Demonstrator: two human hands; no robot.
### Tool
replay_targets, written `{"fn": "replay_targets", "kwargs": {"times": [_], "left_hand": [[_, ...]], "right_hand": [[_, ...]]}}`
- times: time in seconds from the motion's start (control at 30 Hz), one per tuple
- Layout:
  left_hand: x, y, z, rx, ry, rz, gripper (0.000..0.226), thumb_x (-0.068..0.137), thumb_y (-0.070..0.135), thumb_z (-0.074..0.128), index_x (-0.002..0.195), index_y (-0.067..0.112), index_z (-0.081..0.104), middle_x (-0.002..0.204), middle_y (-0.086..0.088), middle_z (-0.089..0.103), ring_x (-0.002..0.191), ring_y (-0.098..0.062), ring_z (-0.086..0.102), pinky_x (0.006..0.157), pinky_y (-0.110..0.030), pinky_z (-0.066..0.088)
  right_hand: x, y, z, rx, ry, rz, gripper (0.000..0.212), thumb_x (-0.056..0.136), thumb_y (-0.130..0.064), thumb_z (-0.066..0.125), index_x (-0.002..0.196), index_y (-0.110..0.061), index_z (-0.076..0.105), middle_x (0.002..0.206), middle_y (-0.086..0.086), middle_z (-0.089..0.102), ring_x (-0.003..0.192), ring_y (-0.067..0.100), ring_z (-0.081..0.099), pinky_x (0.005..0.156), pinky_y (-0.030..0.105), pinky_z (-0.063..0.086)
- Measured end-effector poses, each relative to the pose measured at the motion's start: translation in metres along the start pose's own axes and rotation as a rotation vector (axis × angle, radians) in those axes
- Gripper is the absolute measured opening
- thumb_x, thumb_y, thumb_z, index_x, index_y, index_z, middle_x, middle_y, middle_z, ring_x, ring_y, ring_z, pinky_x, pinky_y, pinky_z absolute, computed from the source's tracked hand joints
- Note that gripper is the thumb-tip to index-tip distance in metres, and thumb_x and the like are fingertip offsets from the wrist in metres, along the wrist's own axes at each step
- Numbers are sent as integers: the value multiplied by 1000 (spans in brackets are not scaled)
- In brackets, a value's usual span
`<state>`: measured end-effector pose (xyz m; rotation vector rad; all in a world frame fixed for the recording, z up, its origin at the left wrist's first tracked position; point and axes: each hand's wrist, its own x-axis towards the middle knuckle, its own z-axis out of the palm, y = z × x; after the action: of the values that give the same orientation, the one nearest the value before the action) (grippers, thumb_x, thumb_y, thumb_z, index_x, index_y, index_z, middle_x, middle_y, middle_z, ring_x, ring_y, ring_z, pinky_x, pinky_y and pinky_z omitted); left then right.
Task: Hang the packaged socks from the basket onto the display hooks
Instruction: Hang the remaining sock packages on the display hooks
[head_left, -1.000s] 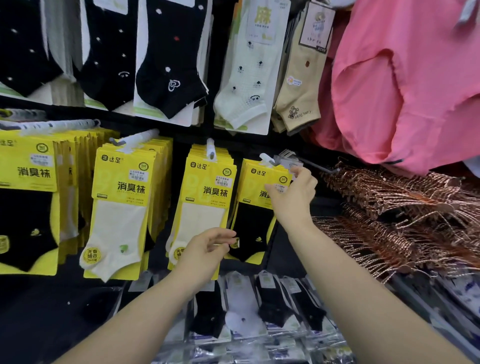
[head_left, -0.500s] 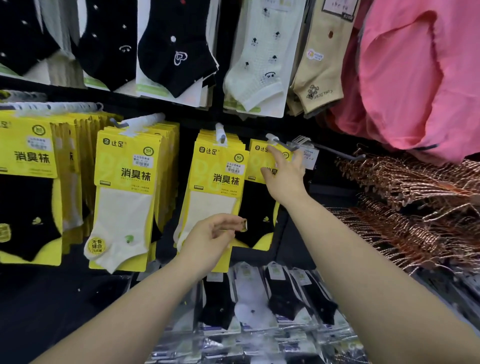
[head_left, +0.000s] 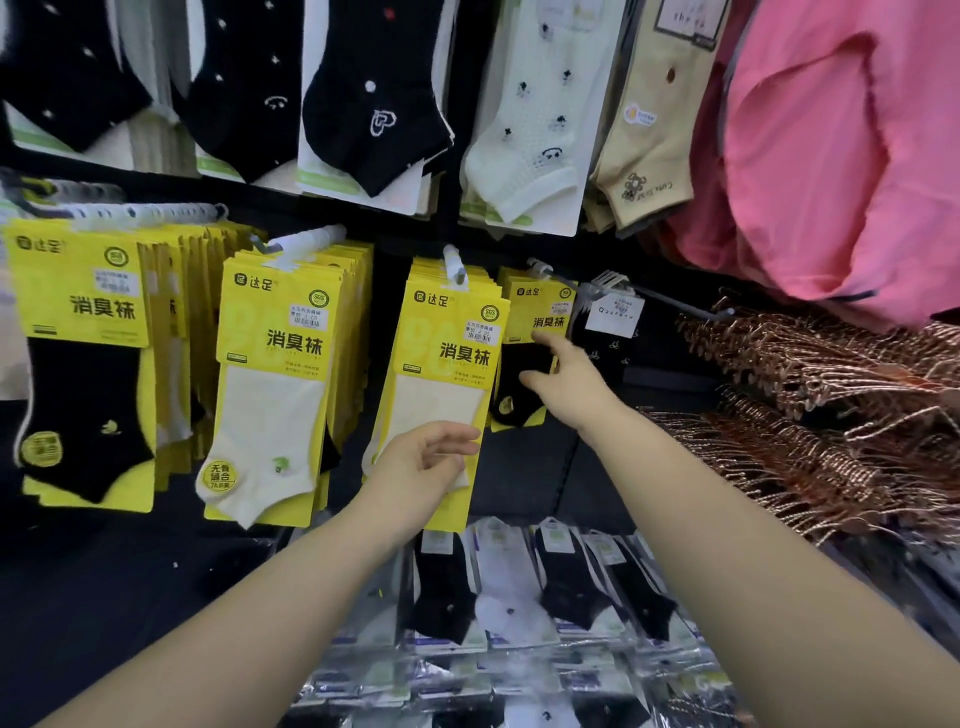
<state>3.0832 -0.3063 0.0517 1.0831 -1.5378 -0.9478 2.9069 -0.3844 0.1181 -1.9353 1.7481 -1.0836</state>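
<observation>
On the wall's middle row the black pack (head_left: 537, 312), a yellow card with a black sock, hangs from a hook (head_left: 540, 267) at the right end of the yellow row, just beside the white packs (head_left: 447, 364). The right hand (head_left: 569, 384) reaches up to it with its grip wide. The fingers are stretched out, the index tip touches the lower edge of the yellow card, and the thumb lies lower against the black sock; the two are well apart and pinch nothing. The left hand (head_left: 426, 462) is lower, in front of the bottom of the front white pack. Its grip is also wide, fingers loose and spread and holding nothing; whether they touch the pack I cannot tell. Further left hang a second stack (head_left: 275, 374) with white socks and a left stack (head_left: 83, 364) with black ones. Right of the black pack a white tag (head_left: 614, 313) hangs on the wall. Above runs a row of carded pairs: black socks (head_left: 374, 104), white socks (head_left: 530, 119) and beige socks (head_left: 654, 114), with a pink garment (head_left: 841, 156) to their right. Piles of copper hangers (head_left: 831, 405) lie at the right. Below the hands, clear-wrapped socks (head_left: 519, 587) lie flat in rows.
</observation>
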Motion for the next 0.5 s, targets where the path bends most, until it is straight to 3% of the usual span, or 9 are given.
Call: {"fn": "replay_targets", "kwargs": {"times": [0.07,0.1,0.23,0.33,0.4,0.5], "left_hand": [[-7,6,-2,5,-4,-1,29,93,0,52,110,20,65,107,4,70,103,-12,63,81,-11,46],[-11,9,-3,8,-3,-2,29,93,0,52,109,21,65,106,4,70,102,-13,63,81,-14,46],[-32,21,-9,19,-26,27,29,92,-3,52,104,21,62,101,1,68,93,-9,62,73,-3,45],[-54,24,-17,29,-66,14,29,93,0,53,100,26,62,98,4,68,89,-6,62,79,-9,47],[-72,23,-24,33,-96,-13,30,93,0,52,97,28,62,98,5,68,96,-11,62,88,-21,48],[-102,16,-37,39,-121,-47,28,92,-6,50,100,17,63,100,-2,67,93,-4,63,85,-12,48]], "right_hand": [[-23,-3,-1,113,-51,25,49,91,-17,59,137,-25,44,141,8,41,107,14,44,72,16,40],[-34,-5,-1,152,-85,43,46,91,-17,59,135,-24,46,138,6,44,105,13,44,68,15,38],[-75,-12,-1,221,-182,96,36,91,-21,60,126,-24,51,127,1,51,107,14,48,83,25,36],[-105,-20,5,231,-243,94,29,90,-21,62,118,-24,55,118,0,55,97,9,53,73,21,38],[-124,-24,13,229,-298,86,26,90,-19,62,114,-24,55,114,1,57,89,6,53,69,18,39],[-155,-26,32,264,-375,102,22,90,-15,62,109,-23,57,107,2,59,87,9,56,69,16,42]]}}
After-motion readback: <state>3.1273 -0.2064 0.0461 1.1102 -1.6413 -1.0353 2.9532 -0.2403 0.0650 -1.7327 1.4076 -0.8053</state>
